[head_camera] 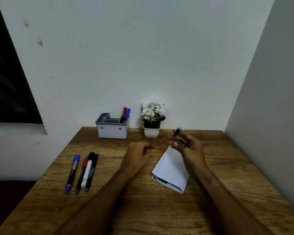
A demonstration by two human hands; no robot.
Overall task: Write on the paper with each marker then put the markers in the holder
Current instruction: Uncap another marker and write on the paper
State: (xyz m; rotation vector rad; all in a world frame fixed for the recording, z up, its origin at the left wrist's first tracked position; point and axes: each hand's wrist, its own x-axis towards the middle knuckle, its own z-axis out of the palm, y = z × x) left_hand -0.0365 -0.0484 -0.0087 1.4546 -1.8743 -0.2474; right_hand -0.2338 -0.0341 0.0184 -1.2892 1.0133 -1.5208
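My right hand (187, 147) grips a dark marker with a green end (178, 131), raised above the far corner of the folded white paper (172, 170), which carries faint blue writing. My left hand (139, 154) hovers over the table left of the paper with fingers curled; blur hides whether it holds anything. Several markers (82, 172) lie side by side at the table's left: a blue one, a red-capped one, a white one and a black one. The grey holder (111, 131) stands at the back by the wall with a red and a blue marker (125, 114) in its right compartment.
A small white pot of white flowers (152, 119) stands right of the holder, close to my right hand. The wooden table (143, 209) meets walls at the back and on the right. A dark window is at the far left.
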